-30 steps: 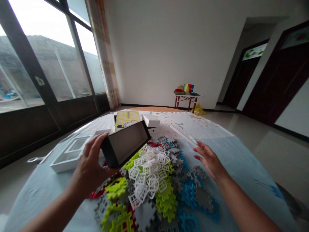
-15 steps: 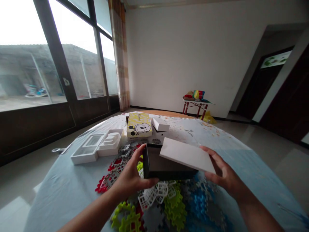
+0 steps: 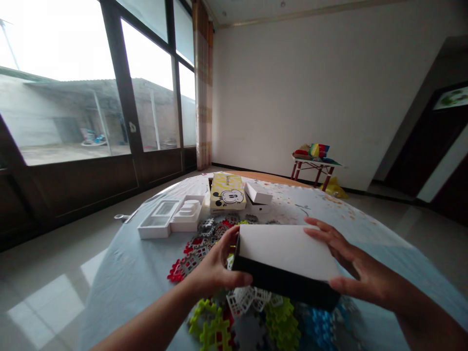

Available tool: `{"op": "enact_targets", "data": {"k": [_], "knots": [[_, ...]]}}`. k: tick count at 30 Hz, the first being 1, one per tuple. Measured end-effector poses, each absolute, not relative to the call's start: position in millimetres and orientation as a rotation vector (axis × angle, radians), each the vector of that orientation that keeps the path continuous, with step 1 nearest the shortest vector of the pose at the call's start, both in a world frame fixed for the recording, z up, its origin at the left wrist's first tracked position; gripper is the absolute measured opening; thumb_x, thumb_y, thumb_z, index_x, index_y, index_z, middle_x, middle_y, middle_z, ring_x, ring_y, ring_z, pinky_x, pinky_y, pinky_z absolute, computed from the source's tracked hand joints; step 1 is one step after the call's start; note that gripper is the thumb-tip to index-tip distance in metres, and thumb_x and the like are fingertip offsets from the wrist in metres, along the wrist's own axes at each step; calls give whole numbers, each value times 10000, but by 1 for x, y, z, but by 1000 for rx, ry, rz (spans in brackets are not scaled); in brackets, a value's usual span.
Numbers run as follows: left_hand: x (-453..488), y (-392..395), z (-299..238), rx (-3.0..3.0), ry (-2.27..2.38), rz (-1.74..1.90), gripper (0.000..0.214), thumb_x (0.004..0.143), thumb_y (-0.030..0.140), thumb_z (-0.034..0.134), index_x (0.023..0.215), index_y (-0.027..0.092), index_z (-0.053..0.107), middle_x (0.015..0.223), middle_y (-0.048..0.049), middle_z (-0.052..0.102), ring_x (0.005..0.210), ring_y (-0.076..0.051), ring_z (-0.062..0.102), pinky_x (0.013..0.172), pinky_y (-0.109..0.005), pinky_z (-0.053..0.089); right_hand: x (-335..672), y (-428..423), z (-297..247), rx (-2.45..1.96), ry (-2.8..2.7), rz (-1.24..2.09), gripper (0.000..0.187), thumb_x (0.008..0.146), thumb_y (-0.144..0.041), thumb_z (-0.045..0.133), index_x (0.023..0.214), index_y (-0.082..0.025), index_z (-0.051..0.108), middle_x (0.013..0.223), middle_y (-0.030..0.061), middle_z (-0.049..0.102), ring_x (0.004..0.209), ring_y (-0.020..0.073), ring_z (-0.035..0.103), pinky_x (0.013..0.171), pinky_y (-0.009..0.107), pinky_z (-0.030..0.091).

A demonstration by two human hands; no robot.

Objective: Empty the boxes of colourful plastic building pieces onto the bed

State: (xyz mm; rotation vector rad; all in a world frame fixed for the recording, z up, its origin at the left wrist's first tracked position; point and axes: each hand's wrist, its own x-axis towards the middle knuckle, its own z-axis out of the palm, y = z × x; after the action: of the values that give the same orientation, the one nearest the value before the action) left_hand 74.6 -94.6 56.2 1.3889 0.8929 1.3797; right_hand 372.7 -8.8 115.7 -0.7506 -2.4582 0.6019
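My left hand [image 3: 229, 265] grips the left end of a black open-topped box [image 3: 285, 282], thumb along its near side and fingers behind it. A flat white cardboard piece [image 3: 281, 247] lies over the box's opening, covering its inside. At the right end, my right hand [image 3: 351, 265] holds the white piece, with its fingers on the far edge and its thumb at the near right corner. The box is held tilted just above a heap of plastic interlocking pieces, lime-green [image 3: 285, 319], blue [image 3: 323, 321], white [image 3: 243, 300] and red [image 3: 179, 269].
Beyond the heap stands a yellow cartoon-mouse box [image 3: 228, 191], with a small white box [image 3: 259, 195] beside it. Two white trays [image 3: 155, 230] sit at the left on the cloth-covered round table [image 3: 120, 273]. A small side table [image 3: 317, 163] holds colourful bags near the wall.
The white piece has come down from a slant across the box's right part to lie over the whole opening. Both hands and the box have shifted right in view, as the camera turned.
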Motion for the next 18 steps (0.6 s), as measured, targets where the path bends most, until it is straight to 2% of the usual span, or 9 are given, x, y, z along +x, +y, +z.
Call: {"op": "enact_targets", "data": {"k": [3,6,9,12,14,18], "knots": [[70,-95,56,1324,849,1405,926,488,260,808,1289,214,348,1321,-99,429,1220,-284,374,1041,-405,249,364,-7,107,-758,-2364,782,495,776,-418,533,1258,-333,463,1438,3,266,1316,293,219,1039,443,265],[60,-98,51,1335,885,1440,931,469,216,818,1283,221,367,1330,-93,428,1247,-281,343,1066,-402,200,354,-5,93,-774,-2353,856,464,794,-408,526,1249,-337,470,1432,-4,283,1321,272,211,1063,440,216],[49,-103,49,1328,926,1462,908,472,226,816,1272,237,387,1326,-87,443,1245,-289,351,1061,-411,220,342,-4,78,-756,-2279,989,564,802,-413,522,1331,-336,341,1454,2,230,1322,263,211,1073,456,181],[34,-109,55,1273,986,1531,888,472,251,808,1260,225,399,1324,-103,455,1237,-312,368,1048,-420,261,330,-5,68,-696,-2076,1113,631,823,-427,482,1380,-319,205,1472,21,170,1318,251,229,1059,447,237],[23,-114,63,1236,1058,1612,877,472,270,802,1251,220,402,1321,-109,462,1229,-325,381,1028,-416,308,325,-3,65,-662,-1943,1123,601,831,-436,461,1369,-304,228,1463,30,203,1320,239,226,1056,426,259],[-4,-122,73,1250,1293,1739,893,502,286,786,1280,229,353,1309,-109,466,1218,-314,402,1007,-408,347,326,7,53,-728,-1790,1126,511,818,-450,475,1290,-279,377,1413,53,322,1300,245,272,1033,405,316]]}}
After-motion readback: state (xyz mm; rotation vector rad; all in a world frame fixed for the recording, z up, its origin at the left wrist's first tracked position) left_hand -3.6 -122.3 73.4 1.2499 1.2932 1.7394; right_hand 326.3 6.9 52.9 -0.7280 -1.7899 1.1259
